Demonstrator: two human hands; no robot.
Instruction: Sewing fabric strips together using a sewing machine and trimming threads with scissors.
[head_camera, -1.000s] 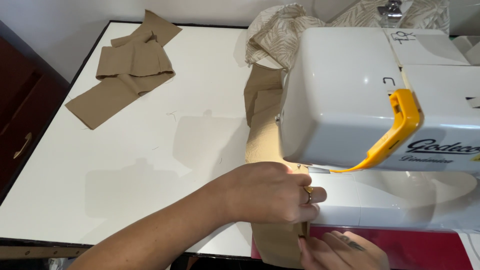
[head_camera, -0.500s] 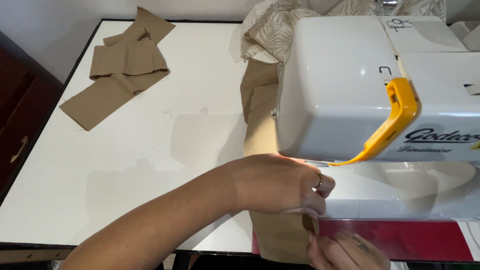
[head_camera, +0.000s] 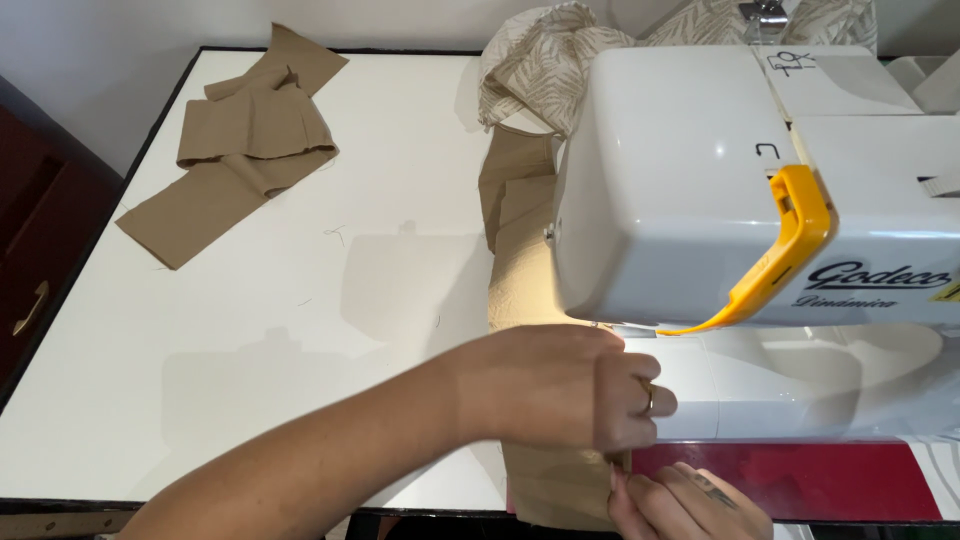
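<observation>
The step in hand looks like feeding a tan strip (head_camera: 520, 290) under the head of the white sewing machine (head_camera: 700, 190) at right of frame. The strip runs from upper centre, beneath the machine, down to the bottom edge. The left hand (head_camera: 570, 385) is curled, pinching the strip near the needle area; the right hand (head_camera: 690, 500), at bottom right, pinches its lower end. Likely next: steady, even guiding with the edge kept straight. More tan pieces (head_camera: 240, 140) lie upper left on the table (head_camera: 350, 300).

Glossy white plastic sewing machine (head_camera: 700, 190); matt tan cloth strip (head_camera: 520, 270); smooth white table (head_camera: 300, 300).
</observation>
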